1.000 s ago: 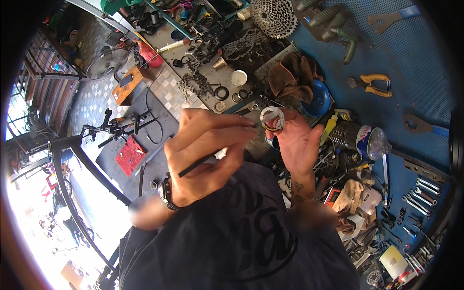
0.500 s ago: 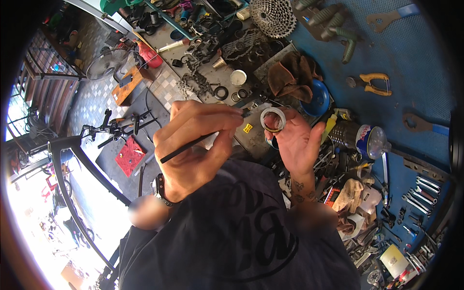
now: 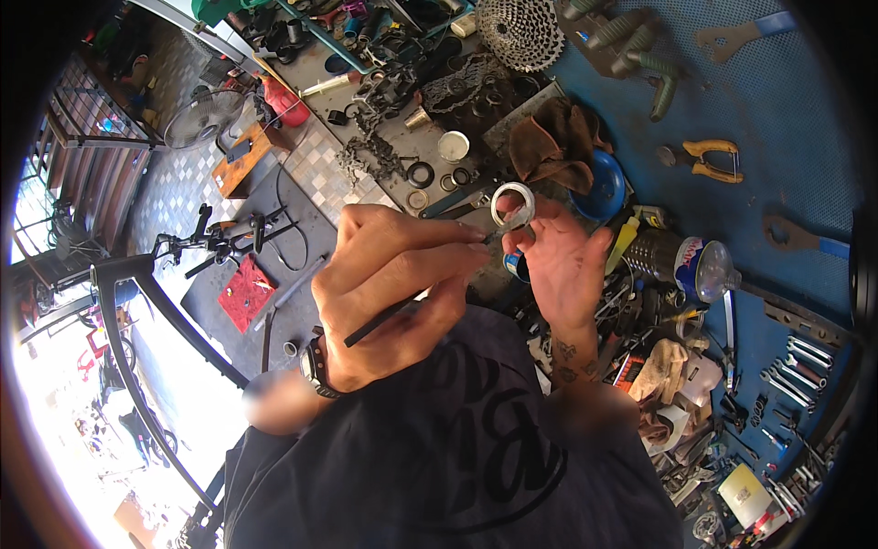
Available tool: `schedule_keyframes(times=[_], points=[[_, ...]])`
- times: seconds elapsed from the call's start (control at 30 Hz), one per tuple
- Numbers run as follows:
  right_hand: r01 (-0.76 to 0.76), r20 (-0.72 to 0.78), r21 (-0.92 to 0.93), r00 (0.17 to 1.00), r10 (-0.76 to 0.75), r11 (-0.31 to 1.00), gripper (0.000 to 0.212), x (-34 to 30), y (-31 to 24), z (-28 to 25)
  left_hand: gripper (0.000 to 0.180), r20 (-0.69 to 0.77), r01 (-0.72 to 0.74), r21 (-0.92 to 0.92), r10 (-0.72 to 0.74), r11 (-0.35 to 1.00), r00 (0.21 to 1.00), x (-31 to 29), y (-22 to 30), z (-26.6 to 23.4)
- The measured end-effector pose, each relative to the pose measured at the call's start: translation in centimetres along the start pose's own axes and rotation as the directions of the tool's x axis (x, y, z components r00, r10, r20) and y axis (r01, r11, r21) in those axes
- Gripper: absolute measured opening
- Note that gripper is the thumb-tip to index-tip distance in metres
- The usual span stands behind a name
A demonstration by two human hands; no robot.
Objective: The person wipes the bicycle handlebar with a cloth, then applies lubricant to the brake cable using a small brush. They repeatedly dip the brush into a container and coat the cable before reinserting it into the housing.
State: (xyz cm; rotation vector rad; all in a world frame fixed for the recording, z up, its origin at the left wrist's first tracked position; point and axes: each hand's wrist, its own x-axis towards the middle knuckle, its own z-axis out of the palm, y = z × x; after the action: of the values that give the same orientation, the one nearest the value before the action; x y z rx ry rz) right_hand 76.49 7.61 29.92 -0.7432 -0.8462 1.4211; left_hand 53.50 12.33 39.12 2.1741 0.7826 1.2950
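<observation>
My left hand (image 3: 398, 284), wearing a black wristwatch, pinches a thin black stick-shaped tool (image 3: 380, 323). Its tip reaches close to the ring, beside my fingertips; whether it touches, I cannot tell. With thumb apart and palm turned up, my right hand (image 3: 564, 265) holds a silver metal ring (image 3: 524, 218) between its bent fingers. The ring is tilted, its hole facing partly toward me. Below the ring, a blue-and-white round container (image 3: 517, 265) shows in part behind my right hand.
Beyond my hands the bench holds a white-topped cup (image 3: 453, 146), black rings (image 3: 420, 174), chains and a cassette (image 3: 521, 35). A brown glove (image 3: 549, 142) lies by a blue bowl (image 3: 605, 186). Right of me are a plastic bottle (image 3: 704, 268), pliers (image 3: 709, 160) and several wrenches (image 3: 791, 380).
My left hand has moved right and slightly down, bringing the tool closer to the ring. The ring has turned a little in my right hand. The small yellow piece is now hidden.
</observation>
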Motion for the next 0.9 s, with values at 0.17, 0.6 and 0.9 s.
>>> schedule_keyframes(times=[0.17,0.6,0.9], points=[[-0.005,-0.006,-0.013,1.0,0.005,1.0,0.097,-0.1,0.1,-0.3,0.036,0.03,0.055,0.015,-0.056,0.998,0.998,-0.5,0.4,-0.2],[-0.017,0.007,0.009,1.0,0.017,1.0,0.102,-0.1,-0.3,-0.1,0.04,0.058,-0.011,0.046,0.009,0.999,0.998,-0.6,0.0,-0.8],[-0.028,0.026,0.05,0.999,0.027,0.998,0.102,-0.2,-0.1,-0.2,0.035,0.048,0.038,0.071,-0.041,0.997,0.998,-1.0,0.0,-0.9]])
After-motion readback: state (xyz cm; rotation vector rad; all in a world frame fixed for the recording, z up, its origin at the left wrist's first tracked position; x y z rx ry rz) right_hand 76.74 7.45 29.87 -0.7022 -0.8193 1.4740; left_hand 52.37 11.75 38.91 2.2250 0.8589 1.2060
